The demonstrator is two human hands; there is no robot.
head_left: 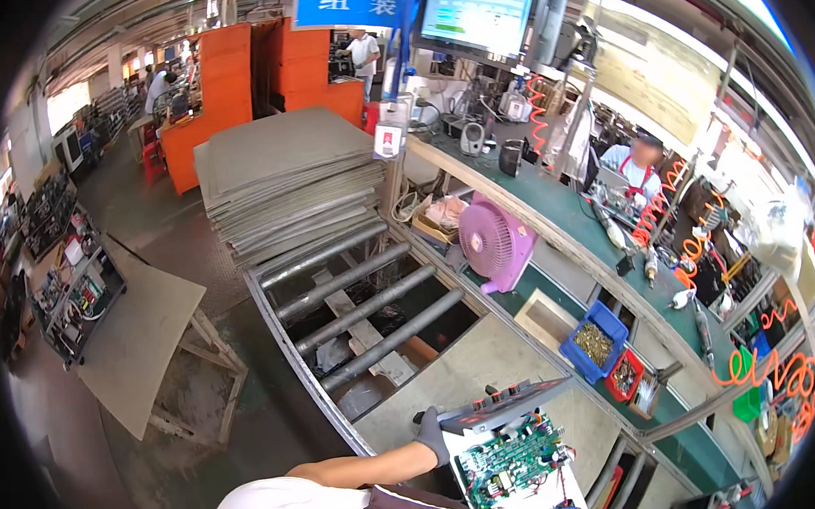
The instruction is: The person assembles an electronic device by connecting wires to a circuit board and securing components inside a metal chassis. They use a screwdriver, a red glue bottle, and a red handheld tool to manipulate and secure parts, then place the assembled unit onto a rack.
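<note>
My left hand [431,437], in a dark grey glove, is closed on the left end of a dark front panel [505,406] that carries several knobs. The panel stands tilted along the far side of an open electronic unit. Inside that unit lies a green circuit board [512,461] crowded with components and coloured wires. White surface shows around the board's near and right sides. My right hand is out of the picture.
A roller conveyor [378,301] runs away from the unit to a stack of flat grey boards [286,169]. To the right are a purple fan [498,241], a blue bin [595,342] of brass-coloured fasteners and a red bin [624,376]. One person [636,167] sits across the green bench.
</note>
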